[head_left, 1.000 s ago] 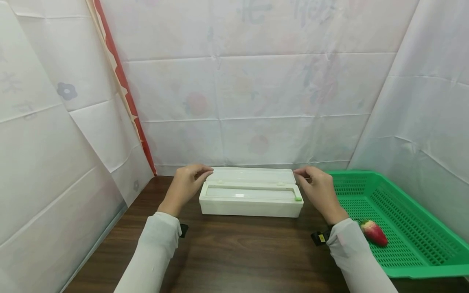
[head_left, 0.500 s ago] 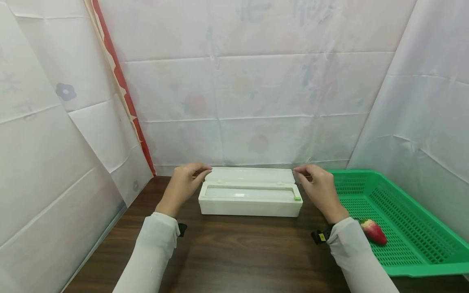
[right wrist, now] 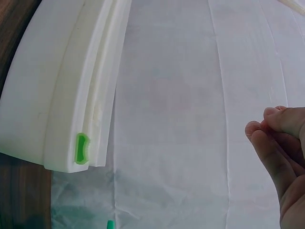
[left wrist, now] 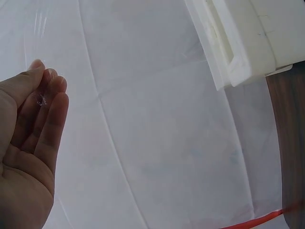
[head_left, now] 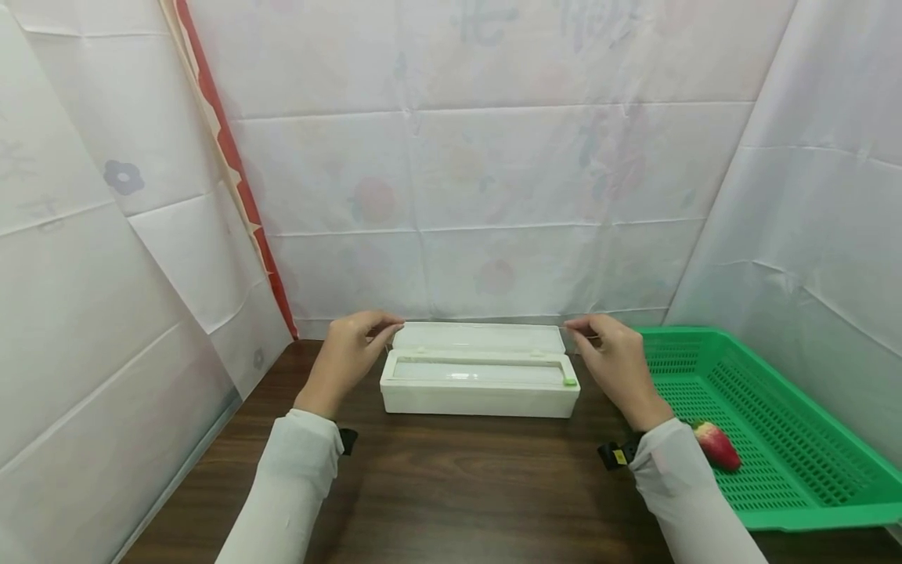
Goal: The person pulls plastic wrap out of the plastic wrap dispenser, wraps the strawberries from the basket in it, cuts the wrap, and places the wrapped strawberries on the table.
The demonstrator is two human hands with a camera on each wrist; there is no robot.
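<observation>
A white cling film dispenser [head_left: 481,398] with its lid [head_left: 479,338] raised at the back stands on the table. At the right end of its top sits a small green slider cutter [head_left: 570,382]. My left hand [head_left: 352,352] pinches clear cling film [left wrist: 40,24] between thumb and fingertips, beyond the box's left end. Off the right end, my right hand [head_left: 611,354] pinches the film's other side. The film is nearly invisible, showing as faint glossy streaks between the hands. In the right wrist view, the right thumb and fingertips [right wrist: 270,112] meet.
A green perforated basket [head_left: 810,521] stands on the right of the brown wooden table [head_left: 465,486]. In it lies a red fruit [head_left: 719,446] with a pale yellow end, close to the right sleeve. White printed sheets [head_left: 493,172] hang behind and at both sides.
Both hands keep their pinch on the film and have risen very slightly. The left hand has drifted a little left. The box and basket stay put apart from a small shift of the view.
</observation>
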